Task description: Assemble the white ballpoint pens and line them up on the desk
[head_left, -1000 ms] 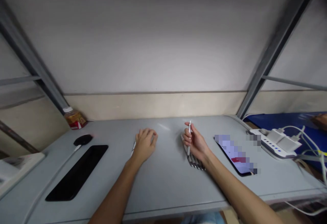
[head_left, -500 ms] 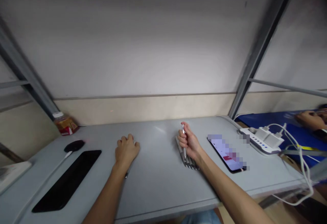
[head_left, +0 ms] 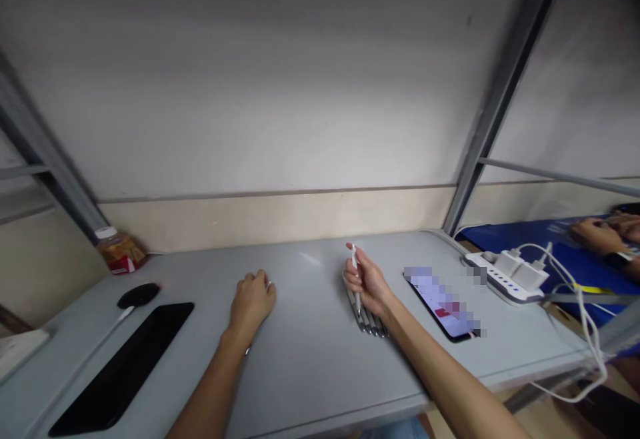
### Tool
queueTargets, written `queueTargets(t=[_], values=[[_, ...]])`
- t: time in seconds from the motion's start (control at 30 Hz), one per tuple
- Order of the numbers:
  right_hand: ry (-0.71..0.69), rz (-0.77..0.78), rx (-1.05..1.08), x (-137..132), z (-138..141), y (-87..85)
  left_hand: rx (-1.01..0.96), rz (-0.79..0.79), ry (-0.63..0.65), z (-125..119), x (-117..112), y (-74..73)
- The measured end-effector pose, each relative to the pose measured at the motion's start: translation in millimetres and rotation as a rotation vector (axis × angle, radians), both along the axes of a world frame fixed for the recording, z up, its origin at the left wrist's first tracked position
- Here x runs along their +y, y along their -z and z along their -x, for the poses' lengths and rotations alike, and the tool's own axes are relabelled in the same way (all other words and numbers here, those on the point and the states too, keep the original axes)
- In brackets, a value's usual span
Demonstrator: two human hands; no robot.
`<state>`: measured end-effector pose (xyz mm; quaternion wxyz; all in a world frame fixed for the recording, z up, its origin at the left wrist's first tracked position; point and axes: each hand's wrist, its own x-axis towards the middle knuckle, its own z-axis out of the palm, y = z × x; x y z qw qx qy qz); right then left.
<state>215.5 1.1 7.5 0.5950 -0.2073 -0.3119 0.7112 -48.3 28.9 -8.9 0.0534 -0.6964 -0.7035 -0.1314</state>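
- Container: one capped bottle (head_left: 120,252), tilted, at the far left corner of the desk (head_left: 300,372); amber in colour, red-and-white at the base. Contents cannot be told from label.
- Right hand (head_left: 370,285): one white-and-silver pen (head_left: 357,300), held near upright; fingers curled around it, thumb near its top end.
- Pen row (head_left: 369,322): on the desk just below the right hand, side by side — at least four ends counted, the rest hidden.
- Left hand (head_left: 253,302): fingers bent and close together over a second pen (head_left: 247,351), only its ends showing; whether they grip it cannot be told.
- Electronics: one lit phone (head_left: 435,305) right of the pens; one dark slab (head_left: 123,369) and one black puck (head_left: 139,295) at left.
- Power strip (head_left: 504,284): one, bearing two white adapters (head_left: 509,263).
- Adjacent blue table (head_left: 540,242): a co-worker's hands (head_left: 595,235) at the right edge.
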Motion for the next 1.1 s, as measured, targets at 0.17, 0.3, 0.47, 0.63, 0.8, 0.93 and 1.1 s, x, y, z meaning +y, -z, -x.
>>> queueTargets(t=[0.17,0.3,0.47,0.63,0.8,0.93,1.1], values=[[-0.052,-0.024,-0.157,-2,4,0.5,-0.022,-0.028,0.032,-2,2,2.2],[0.016,-0.079,-0.375,0,1,2.5,-0.026,-0.057,0.018,-3,1,3.0],[0.239,-0.182,-0.781,10,-6,12.2,-0.029,-0.060,0.034,-5,-3,1.6],[0.523,-0.376,-1.441,11,-3,17.6,0.009,-0.050,-0.025,-13,-11,-7.9],[0.510,-0.380,-1.774,10,3,20.8,0.064,-0.015,-0.062,-17,-14,-12.1],[0.486,-0.419,-1.805,13,1,24.3,0.085,-0.047,-0.087,-17,-15,-11.5],[0.488,-0.424,-1.785,16,-3,28.1,0.093,-0.041,-0.085,-15,-17,-12.2]])
